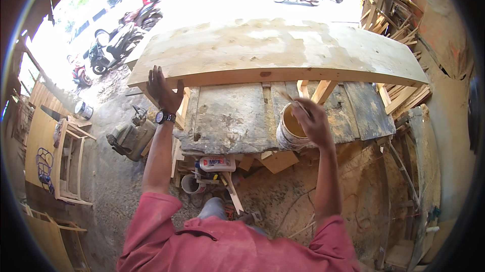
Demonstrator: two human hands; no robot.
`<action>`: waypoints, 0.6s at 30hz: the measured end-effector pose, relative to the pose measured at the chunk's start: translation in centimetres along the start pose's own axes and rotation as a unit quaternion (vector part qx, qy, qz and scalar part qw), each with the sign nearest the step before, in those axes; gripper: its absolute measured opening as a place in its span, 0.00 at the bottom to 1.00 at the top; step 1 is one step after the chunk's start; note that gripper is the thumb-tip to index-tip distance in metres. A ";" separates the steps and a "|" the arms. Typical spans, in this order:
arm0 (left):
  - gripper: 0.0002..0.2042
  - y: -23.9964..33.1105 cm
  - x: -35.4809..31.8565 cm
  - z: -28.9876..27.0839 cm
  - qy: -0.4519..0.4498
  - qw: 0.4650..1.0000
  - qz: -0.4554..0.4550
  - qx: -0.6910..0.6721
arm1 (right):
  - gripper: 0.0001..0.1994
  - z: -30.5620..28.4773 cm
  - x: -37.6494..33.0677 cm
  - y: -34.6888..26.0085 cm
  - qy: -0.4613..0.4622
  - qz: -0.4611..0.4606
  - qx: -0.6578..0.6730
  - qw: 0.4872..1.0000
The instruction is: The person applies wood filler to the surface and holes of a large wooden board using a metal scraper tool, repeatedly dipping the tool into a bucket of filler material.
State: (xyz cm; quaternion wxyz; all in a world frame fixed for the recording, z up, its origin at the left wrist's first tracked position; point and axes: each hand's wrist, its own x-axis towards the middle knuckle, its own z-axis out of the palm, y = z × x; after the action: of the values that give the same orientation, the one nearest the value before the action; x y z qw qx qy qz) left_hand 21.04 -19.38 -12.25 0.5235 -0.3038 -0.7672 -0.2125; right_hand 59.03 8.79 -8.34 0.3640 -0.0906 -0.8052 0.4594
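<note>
A long wooden bench-like piece [222, 52] with a wide plywood top stands on a worn workbench [227, 115]. Damp-looking darker patches spread over part of its top. My left hand [164, 92], with a watch at the wrist, lies with fingers stretched out on the front left corner of the piece. My right hand [312, 120] is closed around a paintbrush [290, 97], over the rim of a white bucket [287, 138]. Inside the bucket a yellowish-brown colour shows. The brush's bristles point up and left, toward the piece's front edge.
Below the workbench are a white plastic bottle [217, 164] and a small white bucket [192, 184]. A dusty machine [132, 138] stands at the left. Wooden frames [70, 163] lie farther left. Scrap wood [399, 19] is piled at right; motorbikes [118, 44] are parked outside.
</note>
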 end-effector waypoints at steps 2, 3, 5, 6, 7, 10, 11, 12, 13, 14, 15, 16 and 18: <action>0.43 -1.2 -0.5 -0.4 -0.028 0.999 -0.012 0.013 | 0.11 1.6 5.7 -3.8 -0.081 -0.054 -0.138 0.986; 0.42 -1.7 -0.6 -0.6 -0.032 0.999 -0.011 0.016 | 0.11 2.5 8.4 -4.8 -0.134 -0.054 -0.200 0.969; 0.42 -1.0 -0.4 -0.3 -0.033 0.999 -0.012 0.014 | 0.10 4.0 13.1 -5.3 -0.090 -0.169 -0.346 0.919; 0.42 -0.8 -0.1 -0.5 -0.037 0.999 -0.015 0.004 | 0.10 4.6 15.3 -5.0 -0.120 -0.165 -0.402 0.893; 0.42 -0.6 0.1 -0.5 -0.035 0.999 -0.014 -0.005 | 0.10 5.2 17.3 -4.9 -0.148 -0.161 -0.456 0.862; 0.41 -0.5 -0.1 -0.9 -0.058 0.998 -0.022 -0.008 | 0.08 5.9 19.1 -7.8 -0.237 -0.159 -0.618 0.733; 0.41 -0.6 -0.2 -1.4 -0.071 0.997 -0.026 -0.009 | 0.08 6.2 19.1 -9.1 -0.257 -0.176 -0.638 0.704; 0.41 -1.2 -0.3 -1.5 -0.068 0.998 -0.013 -0.009 | 0.07 6.4 18.8 -10.8 -0.288 -0.147 -0.657 0.681; 0.41 -1.3 -0.3 -1.8 -0.065 0.998 -0.010 -0.021 | 0.07 6.3 18.4 -12.6 -0.318 -0.117 -0.677 0.653; 0.41 -1.3 -0.3 -1.9 -0.071 0.997 -0.009 -0.017 | 0.06 5.9 18.3 -12.8 -0.332 -0.107 -0.693 0.631; 0.41 -1.4 -0.3 -2.0 -0.077 0.997 -0.009 -0.015 | 0.07 5.4 18.0 -12.7 -0.339 -0.094 -0.699 0.623; 0.41 -1.4 -0.4 -2.0 -0.079 0.997 -0.013 -0.018 | 0.08 4.6 17.7 -12.6 -0.345 -0.081 -0.706 0.613; 0.41 -1.9 -0.8 -2.0 -0.084 0.996 -0.022 -0.019 | 0.09 2.7 16.5 -14.2 -0.385 -0.028 -0.676 0.628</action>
State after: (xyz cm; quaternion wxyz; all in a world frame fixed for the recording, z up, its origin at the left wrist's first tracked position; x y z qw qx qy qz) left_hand 21.33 -22.25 -12.24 0.4464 -0.3137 -0.8107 -0.2123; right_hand 48.01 6.96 10.53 -0.1293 -0.1034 -0.9587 -0.2311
